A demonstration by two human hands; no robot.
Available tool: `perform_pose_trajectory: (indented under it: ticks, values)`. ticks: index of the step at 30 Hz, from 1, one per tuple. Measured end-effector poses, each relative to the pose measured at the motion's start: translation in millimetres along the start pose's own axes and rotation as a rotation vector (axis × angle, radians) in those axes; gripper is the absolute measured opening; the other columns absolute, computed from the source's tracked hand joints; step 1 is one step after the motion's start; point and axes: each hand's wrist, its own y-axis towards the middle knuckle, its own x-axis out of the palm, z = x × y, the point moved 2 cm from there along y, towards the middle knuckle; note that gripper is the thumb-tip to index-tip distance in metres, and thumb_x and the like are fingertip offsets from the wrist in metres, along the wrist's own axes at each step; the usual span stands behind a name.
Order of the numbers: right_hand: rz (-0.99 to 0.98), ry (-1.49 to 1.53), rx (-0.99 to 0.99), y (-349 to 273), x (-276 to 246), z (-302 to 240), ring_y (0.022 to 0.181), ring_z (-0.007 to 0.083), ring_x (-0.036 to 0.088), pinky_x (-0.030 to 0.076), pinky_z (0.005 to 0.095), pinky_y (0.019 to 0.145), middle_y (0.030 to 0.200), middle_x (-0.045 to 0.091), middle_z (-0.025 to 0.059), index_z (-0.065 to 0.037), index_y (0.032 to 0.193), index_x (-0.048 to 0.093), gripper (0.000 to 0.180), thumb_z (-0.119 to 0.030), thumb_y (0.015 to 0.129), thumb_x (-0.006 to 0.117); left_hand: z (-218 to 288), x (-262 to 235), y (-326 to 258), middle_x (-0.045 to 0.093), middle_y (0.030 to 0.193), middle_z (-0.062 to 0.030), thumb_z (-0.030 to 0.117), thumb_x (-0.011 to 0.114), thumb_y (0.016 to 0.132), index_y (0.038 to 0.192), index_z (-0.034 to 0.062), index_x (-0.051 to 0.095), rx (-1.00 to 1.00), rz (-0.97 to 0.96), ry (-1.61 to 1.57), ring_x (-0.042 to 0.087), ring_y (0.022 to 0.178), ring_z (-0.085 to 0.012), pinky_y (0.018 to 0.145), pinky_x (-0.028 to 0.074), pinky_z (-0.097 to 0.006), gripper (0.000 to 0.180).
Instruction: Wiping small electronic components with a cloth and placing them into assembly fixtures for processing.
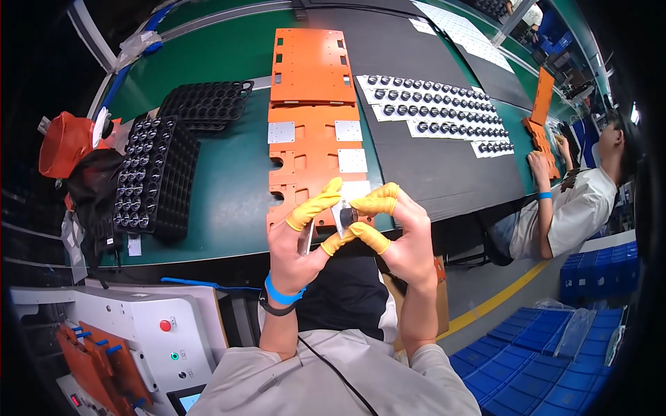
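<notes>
In front of my body, both hands wear yellow finger covers. A small light square plate with a black round part (347, 216) is tilted on edge between them. My right hand (406, 239) pinches it near the black part, with thumb and fingers closed. My left hand (291, 243) touches the plate's other side with its fingertips and has a thin metal plate (307, 237) in its palm. Just beyond lies an orange fixture (312, 152) with its hinged lid (312, 66) folded back. Several square metal plates (352, 160) sit in its recesses.
Rows of light plates with black round parts (430, 104) lie on dark matting at right. Black trays (156, 173), one holding shiny round parts, stand at left. A co-worker (562, 208) handles another orange fixture (541, 132). Blue crates (534, 353) and a white machine (156, 326) flank me.
</notes>
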Motion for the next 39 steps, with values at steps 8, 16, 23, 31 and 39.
perform_pose_trajectory:
  ticks: [8, 16, 23, 31, 39]
  values:
    - [-0.102, 0.111, 0.011, -1, 0, 14, 0.081, 0.0151, 0.062, 0.049, 0.0279, 0.070, 0.098, 0.064, 0.0073, -0.002, 0.107, 0.072, 0.030, -0.001, 0.079, 0.079, 4, -2, -5, 0.065, 0.131, -0.0158, 0.001, 0.083, 0.074, 0.126, 0.0004, 0.062, -0.007, -0.006, 0.098, 0.067, 0.101, -0.0202, 0.082, 0.053, -0.030, 0.056]
    - [-0.069, -0.176, -0.193, -4, 9, 2, 0.103, 0.0315, 0.057, 0.051, 0.0387, 0.083, 0.115, 0.059, 0.0135, -0.002, 0.120, 0.069, 0.045, -0.007, 0.076, 0.081, -17, 3, 1, 0.070, 0.119, -0.0074, 0.001, 0.081, 0.077, 0.126, 0.0000, 0.060, -0.247, 0.123, -0.394, 0.059, 0.076, -0.0033, 0.057, 0.043, -0.017, 0.054]
    - [0.012, -0.257, -0.217, -3, 23, 4, 0.109, 0.0325, 0.055, 0.056, 0.0375, 0.080, 0.124, 0.057, 0.0150, -0.002, 0.122, 0.067, 0.048, -0.004, 0.076, 0.080, -15, 7, -6, 0.069, 0.107, -0.0045, 0.014, 0.078, 0.085, 0.130, 0.0020, 0.060, -0.473, 0.225, -0.583, 0.061, 0.079, -0.0049, 0.057, 0.045, -0.018, 0.050]
    - [-0.063, -0.099, -0.267, 8, 24, -7, 0.113, 0.0298, 0.054, 0.061, 0.0320, 0.071, 0.123, 0.057, 0.0160, -0.003, 0.121, 0.068, 0.051, -0.005, 0.072, 0.083, -10, 1, -14, 0.064, 0.094, 0.0013, 0.027, 0.064, 0.096, 0.130, -0.0005, 0.056, -0.671, 0.184, -0.901, 0.047, 0.063, -0.0027, 0.053, 0.039, -0.020, 0.045]
    - [0.063, -0.216, -0.399, 8, 32, 3, 0.106, 0.0308, 0.058, 0.056, 0.0366, 0.078, 0.118, 0.060, 0.0166, -0.002, 0.117, 0.070, 0.045, -0.009, 0.073, 0.082, -18, 5, -23, 0.057, 0.086, 0.0044, 0.027, 0.057, 0.099, 0.128, 0.0033, 0.056, -0.739, 0.179, -1.059, 0.035, 0.058, -0.0023, 0.051, 0.035, -0.022, 0.038]
